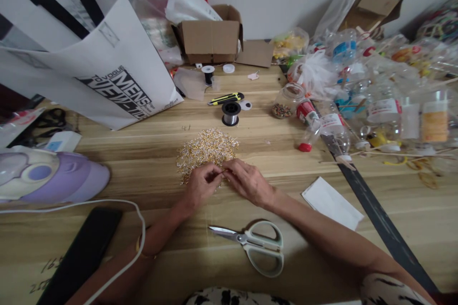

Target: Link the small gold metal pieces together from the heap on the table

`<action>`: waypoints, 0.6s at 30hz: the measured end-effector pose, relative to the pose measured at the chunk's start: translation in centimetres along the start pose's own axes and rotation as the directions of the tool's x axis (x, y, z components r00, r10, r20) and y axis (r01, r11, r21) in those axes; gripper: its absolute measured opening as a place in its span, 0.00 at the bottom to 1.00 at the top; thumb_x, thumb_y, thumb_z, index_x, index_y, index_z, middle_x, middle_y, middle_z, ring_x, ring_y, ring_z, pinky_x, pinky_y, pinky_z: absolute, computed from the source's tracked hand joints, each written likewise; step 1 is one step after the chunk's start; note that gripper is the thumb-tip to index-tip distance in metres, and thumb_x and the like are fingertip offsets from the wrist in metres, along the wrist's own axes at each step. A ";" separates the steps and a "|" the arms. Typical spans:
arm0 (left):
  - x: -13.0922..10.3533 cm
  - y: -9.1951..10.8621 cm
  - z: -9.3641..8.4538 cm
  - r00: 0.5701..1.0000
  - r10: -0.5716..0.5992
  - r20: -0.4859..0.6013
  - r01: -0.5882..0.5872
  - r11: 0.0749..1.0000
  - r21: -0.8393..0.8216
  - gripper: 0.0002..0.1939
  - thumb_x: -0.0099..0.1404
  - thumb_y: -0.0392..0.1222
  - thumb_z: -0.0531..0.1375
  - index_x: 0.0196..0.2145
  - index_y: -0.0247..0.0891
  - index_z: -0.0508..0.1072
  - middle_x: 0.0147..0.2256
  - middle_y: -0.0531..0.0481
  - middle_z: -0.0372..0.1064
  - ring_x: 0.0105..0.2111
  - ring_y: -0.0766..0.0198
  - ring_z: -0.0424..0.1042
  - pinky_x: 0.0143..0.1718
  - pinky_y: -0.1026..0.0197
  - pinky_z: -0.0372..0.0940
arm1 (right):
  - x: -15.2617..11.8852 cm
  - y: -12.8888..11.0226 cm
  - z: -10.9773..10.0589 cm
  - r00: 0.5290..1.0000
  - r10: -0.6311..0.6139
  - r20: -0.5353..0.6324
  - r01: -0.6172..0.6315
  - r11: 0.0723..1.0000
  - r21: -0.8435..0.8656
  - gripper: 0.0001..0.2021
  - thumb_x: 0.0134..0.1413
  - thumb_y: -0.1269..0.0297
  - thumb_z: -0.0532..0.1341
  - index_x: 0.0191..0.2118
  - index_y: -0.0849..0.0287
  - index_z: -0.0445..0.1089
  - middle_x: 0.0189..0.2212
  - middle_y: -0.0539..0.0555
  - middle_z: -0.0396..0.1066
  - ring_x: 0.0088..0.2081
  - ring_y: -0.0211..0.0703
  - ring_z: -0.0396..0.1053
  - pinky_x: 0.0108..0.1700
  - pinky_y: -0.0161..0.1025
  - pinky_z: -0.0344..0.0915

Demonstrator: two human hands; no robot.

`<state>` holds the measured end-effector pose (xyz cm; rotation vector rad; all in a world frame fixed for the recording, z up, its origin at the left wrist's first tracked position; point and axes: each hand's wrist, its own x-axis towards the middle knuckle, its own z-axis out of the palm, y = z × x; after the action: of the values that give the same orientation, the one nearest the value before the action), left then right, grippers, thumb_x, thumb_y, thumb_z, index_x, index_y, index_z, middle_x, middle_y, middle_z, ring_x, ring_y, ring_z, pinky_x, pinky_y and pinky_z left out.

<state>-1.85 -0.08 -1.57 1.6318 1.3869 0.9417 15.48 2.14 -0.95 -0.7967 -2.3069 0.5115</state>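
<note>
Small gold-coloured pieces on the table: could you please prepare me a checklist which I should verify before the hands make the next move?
1. Left hand and right hand together at the near side of the pile of small gold-coloured pieces: ok.
2. Item between the fingertips identified: cannot tell, too small.
3. Scissors lying apart from both hands: ok.
4. Wire spool upright beyond the pile: ok.
5. Box cutter blade retracted: cannot tell.
6. White cord clear of the left forearm: not ok, it crosses in front of it.

The piece (222,172) between the left hand (202,183) and right hand (252,183) is too small to tell; the left edge crops the bag (143,64) (and phone-side appliance (79,177)).
</note>
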 end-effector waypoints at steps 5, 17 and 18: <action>0.0 0.1 0.0 0.999 0.029 -0.020 -0.028 0.998 0.051 0.05 0.58 0.38 0.58 0.26 0.34 0.70 0.23 0.52 0.67 0.23 0.68 0.65 0.25 0.68 0.60 | 0.1 0.0 -0.1 0.995 0.095 -0.033 -0.090 0.987 0.131 0.04 0.61 0.69 0.53 0.39 0.62 0.63 0.32 0.56 0.68 0.33 0.40 0.67 0.35 0.36 0.64; 0.2 0.1 0.0 0.997 0.064 -0.046 -0.062 0.997 0.043 0.04 0.58 0.37 0.58 0.26 0.35 0.70 0.22 0.54 0.64 0.22 0.69 0.63 0.25 0.68 0.58 | 0.7 0.6 0.1 0.908 0.392 0.147 -0.403 0.721 0.564 0.07 0.55 0.64 0.58 0.33 0.63 0.68 0.24 0.48 0.65 0.26 0.33 0.61 0.29 0.30 0.58; 0.2 0.1 0.0 0.996 0.076 -0.043 -0.074 0.996 0.046 0.04 0.58 0.37 0.58 0.26 0.35 0.70 0.22 0.54 0.64 0.23 0.69 0.63 0.25 0.68 0.58 | 0.7 0.7 0.1 0.906 0.394 0.154 -0.407 0.714 0.569 0.07 0.55 0.64 0.58 0.33 0.63 0.68 0.23 0.48 0.64 0.26 0.33 0.60 0.29 0.31 0.57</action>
<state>-1.83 0.11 -1.47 1.7157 1.3941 1.0023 15.27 3.11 -1.06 -0.9627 -1.7969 1.3659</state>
